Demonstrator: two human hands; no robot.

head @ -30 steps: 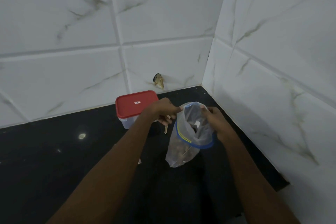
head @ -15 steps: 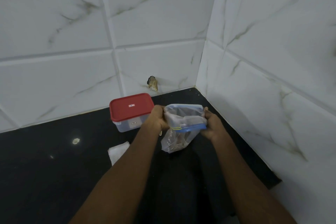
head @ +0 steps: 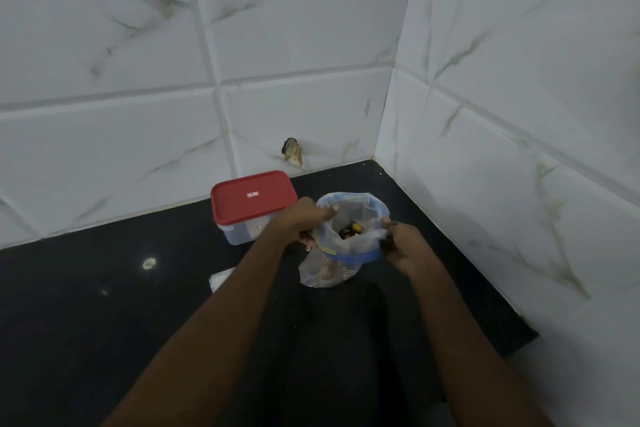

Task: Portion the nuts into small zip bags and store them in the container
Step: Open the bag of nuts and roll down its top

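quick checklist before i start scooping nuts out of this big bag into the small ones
1. Zip bag mouth open: ok, held wide.
2. Both hands gripping its rim: ok, left hand and right hand on opposite sides.
3. Nuts inside: ok, dark pieces visible.
4. Container ready: not ok, its red lid is on.
5. Small bags at hand: cannot tell; only a white patch shows beside the left forearm.
6. Bag resting on the black counter: cannot tell.

Single head-worn view, looking forward and down, close over the table [head: 86, 322]; tiled corner at 1 o'clock.
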